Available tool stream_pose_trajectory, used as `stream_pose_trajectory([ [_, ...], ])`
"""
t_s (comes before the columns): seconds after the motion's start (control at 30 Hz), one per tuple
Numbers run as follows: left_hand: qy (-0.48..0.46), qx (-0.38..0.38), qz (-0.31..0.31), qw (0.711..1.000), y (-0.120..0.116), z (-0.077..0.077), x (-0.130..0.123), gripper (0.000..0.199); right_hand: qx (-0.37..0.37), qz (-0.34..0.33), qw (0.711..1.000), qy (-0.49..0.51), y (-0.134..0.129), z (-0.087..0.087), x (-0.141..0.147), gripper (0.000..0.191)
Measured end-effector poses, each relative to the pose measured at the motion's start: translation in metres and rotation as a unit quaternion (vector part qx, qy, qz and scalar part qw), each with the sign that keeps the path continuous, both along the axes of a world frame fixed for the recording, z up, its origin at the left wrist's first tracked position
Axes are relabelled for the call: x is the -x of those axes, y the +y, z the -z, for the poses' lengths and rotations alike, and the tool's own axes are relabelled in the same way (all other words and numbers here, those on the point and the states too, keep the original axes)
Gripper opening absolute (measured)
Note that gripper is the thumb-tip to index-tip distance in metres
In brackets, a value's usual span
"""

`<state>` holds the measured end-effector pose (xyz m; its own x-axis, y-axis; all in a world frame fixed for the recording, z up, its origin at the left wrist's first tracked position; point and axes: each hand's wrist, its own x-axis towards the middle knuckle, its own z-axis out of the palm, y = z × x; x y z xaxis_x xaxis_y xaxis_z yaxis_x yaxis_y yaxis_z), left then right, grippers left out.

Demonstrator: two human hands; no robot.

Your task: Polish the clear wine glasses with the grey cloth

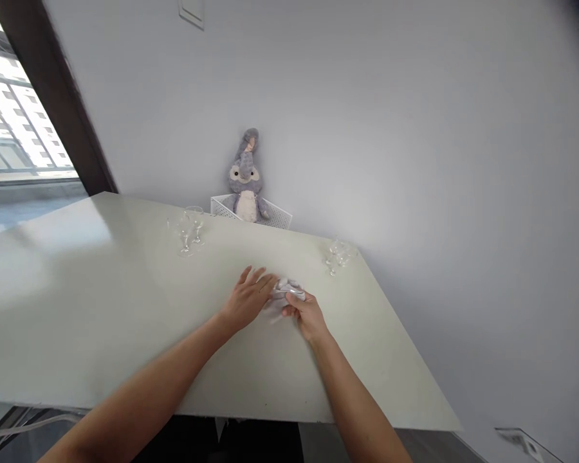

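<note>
Near the middle of the table, my right hand (305, 314) is closed on a clear glass (295, 291), thumb across its near side. Crumpled whitish material, like a cloth (284, 283), shows at the glass; whether it lies inside or behind, I cannot tell. My left hand (249, 299) is palm down with fingers stretched and apart, its fingertips against the left side of the glass and the whitish material. The glass's lower part is blurred and partly hidden by the fingers.
Several clear stemmed glasses (186, 236) stand at the back left of the pale table (139, 308). More clear glassware (338, 254) is at the back right, near the edge. Behind the table, a grey plush toy (246, 183) sits in a white perforated basket (280, 218) against the wall.
</note>
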<state>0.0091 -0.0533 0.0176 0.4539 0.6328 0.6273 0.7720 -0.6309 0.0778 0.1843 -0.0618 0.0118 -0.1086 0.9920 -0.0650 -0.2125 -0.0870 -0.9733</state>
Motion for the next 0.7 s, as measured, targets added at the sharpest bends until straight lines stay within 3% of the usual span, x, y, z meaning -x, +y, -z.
stream_pose_trajectory([
  [0.07,0.040,0.005,0.000,0.999,0.001,-0.001,0.002,0.034,-0.001,-0.060,0.998,0.014,-0.001,0.001,-0.001,0.031],
  [0.13,0.064,0.030,0.015,0.997,0.003,-0.001,0.006,0.033,-0.037,-0.108,0.993,-0.036,-0.002,0.001,-0.002,0.033],
  [0.2,0.069,0.074,0.039,0.994,0.003,-0.002,0.010,0.034,-0.118,-0.146,0.973,-0.136,-0.002,-0.001,-0.005,0.030],
  [0.27,0.059,0.128,0.059,0.988,0.001,-0.005,0.013,0.041,-0.225,-0.156,0.931,-0.240,-0.001,-0.005,-0.009,0.028],
  [0.37,0.022,0.192,0.082,0.978,-0.003,-0.013,0.015,0.046,-0.341,-0.128,0.863,-0.351,0.003,-0.007,-0.016,0.030],
  [0.5,-0.029,0.282,0.124,0.951,-0.007,-0.025,0.013,0.036,-0.401,-0.062,0.803,-0.436,0.010,-0.004,-0.027,0.037],
  [0.7,-0.081,0.356,0.107,0.925,-0.006,-0.026,0.006,0.029,-0.434,0.009,0.779,-0.452,0.012,-0.005,-0.031,0.041],
])
